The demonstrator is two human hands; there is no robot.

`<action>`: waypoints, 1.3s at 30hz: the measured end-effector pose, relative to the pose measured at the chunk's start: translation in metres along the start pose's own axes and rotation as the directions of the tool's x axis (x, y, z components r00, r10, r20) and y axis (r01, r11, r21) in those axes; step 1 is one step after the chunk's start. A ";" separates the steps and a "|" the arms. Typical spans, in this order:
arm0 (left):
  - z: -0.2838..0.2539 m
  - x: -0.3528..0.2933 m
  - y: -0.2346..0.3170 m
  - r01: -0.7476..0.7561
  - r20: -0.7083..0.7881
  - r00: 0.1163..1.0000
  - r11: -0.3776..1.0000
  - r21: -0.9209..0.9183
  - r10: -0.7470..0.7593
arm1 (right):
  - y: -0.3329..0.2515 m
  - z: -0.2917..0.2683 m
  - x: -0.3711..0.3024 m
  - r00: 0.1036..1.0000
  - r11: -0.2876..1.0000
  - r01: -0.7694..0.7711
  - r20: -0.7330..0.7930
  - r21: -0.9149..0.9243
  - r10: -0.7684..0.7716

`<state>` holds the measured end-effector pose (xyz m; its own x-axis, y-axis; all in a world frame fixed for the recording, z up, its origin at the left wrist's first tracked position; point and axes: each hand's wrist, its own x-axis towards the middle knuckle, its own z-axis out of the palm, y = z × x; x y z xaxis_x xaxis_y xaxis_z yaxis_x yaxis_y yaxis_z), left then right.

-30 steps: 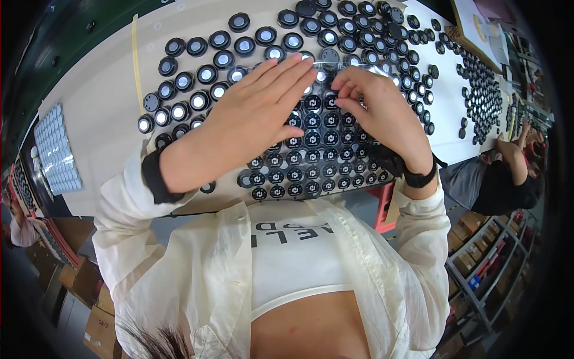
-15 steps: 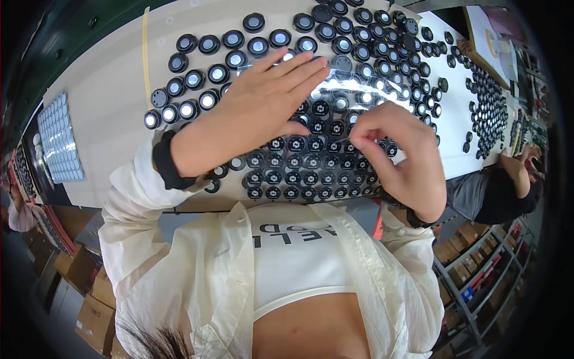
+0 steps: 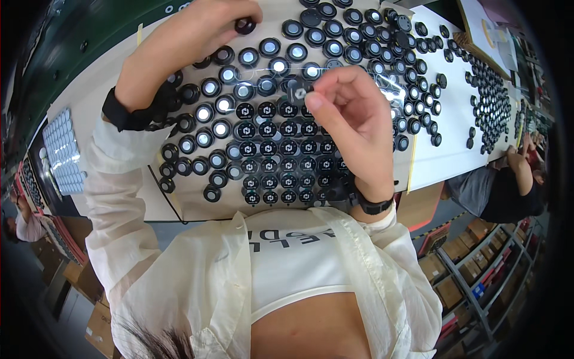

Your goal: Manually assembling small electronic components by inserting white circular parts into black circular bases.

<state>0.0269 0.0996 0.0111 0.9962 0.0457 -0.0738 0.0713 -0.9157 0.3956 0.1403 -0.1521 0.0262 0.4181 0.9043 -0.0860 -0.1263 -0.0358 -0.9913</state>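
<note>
My left hand (image 3: 206,27) reaches to the far left of the table, its fingers closed round a small black round part (image 3: 245,25). Over the middle, my right hand (image 3: 359,116) pinches a black sticker (image 3: 299,93) with a white mark between thumb and forefinger. Beneath it lies a clear plastic sheet (image 3: 257,74) bearing rows of black stickers (image 3: 268,147) with white marks. Its far strip is bare and shiny. Round black parts (image 3: 247,57) with pale silvery centres lie around and under the sheet.
Many more black parts (image 3: 493,99) spread over the white table section (image 3: 449,157) on the right. A sheet of pale round pieces (image 3: 63,152) lies at the left end. Farther right, a co-worker in dark clothing (image 3: 499,194) sits by the table; shelves with boxes (image 3: 472,263) stand behind.
My left hand has lifted from flat over the sheet, moved far left and taken hold of a black part. My right hand has shifted left and upward, now with a sticker visible in its pinch.
</note>
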 end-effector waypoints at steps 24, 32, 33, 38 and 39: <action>0.029 -0.036 0.093 -0.087 -0.236 0.902 0.382 -0.920 -0.362 | 0.006 0.003 0.009 0.983 0.995 0.102 -0.158 0.019 -0.098; 0.027 -0.036 0.095 -0.060 -0.200 0.909 0.361 -0.931 -0.365 | 0.006 0.001 0.009 0.985 0.997 0.075 -0.154 -0.017 -0.077; 0.027 -0.036 0.095 -0.058 -0.198 0.910 0.359 -0.931 -0.365 | 0.006 0.001 0.009 0.984 0.997 0.077 -0.161 -0.020 -0.079; 0.027 -0.037 0.095 -0.057 -0.205 0.912 0.384 -0.921 -0.355 | 0.009 0.000 0.009 0.984 0.996 0.086 -0.157 -0.028 -0.089; 0.027 -0.037 0.096 -0.057 -0.204 0.913 0.384 -0.922 -0.354 | 0.010 0.001 0.009 0.983 0.996 0.082 -0.163 -0.027 -0.085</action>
<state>-0.0046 -0.0003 0.0269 0.8943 0.4470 -0.0210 0.0164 0.0141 0.9998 0.1417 -0.1443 0.0161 0.5680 0.8228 -0.0161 -0.0677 0.0272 -0.9973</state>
